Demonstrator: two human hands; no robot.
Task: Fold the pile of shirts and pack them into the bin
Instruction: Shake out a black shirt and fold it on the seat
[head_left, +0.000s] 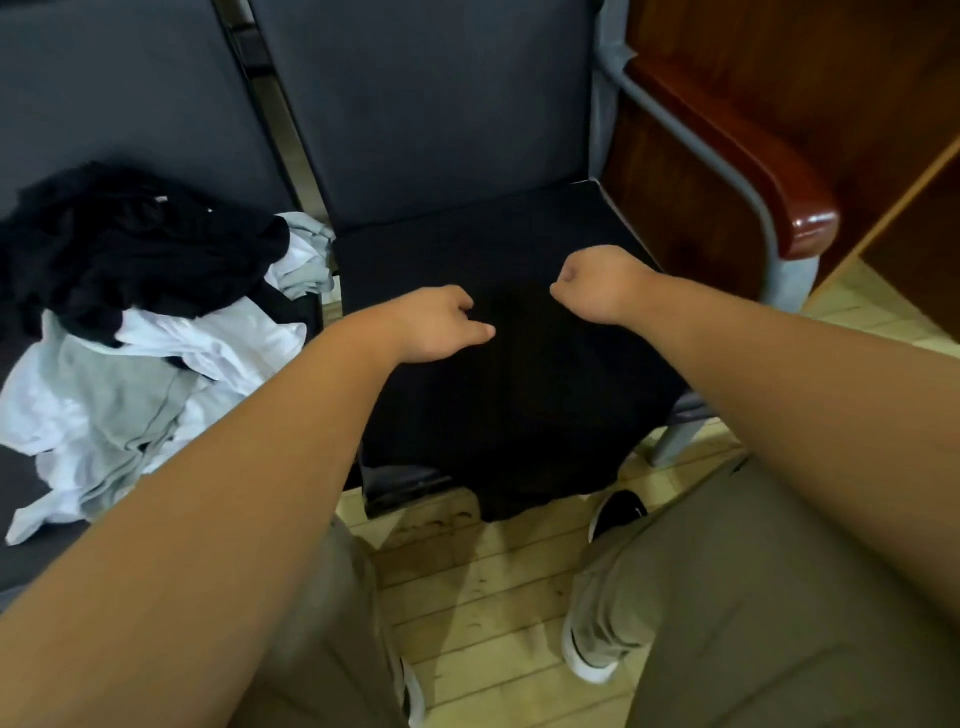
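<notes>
A black shirt (519, 405) lies spread over the seat of the dark chair (441, 130), its lower edge hanging off the front. My left hand (441, 325) sits on the shirt's middle left, fingers curled down into the cloth and thumb pointing right. My right hand (597, 283) is a little farther back and to the right, knuckles up, fingers curled and pinching the dark fabric. On the neighbouring seat to the left lies a loose pile of shirts (140, 322), black ones on top of white and grey ones. No bin is in view.
A wooden armrest (769, 171) on a grey metal frame borders the chair on the right, with wooden furniture behind it. My legs in khaki trousers and my shoes (618, 512) stand on the pale plank floor (493, 597) in front of the seat.
</notes>
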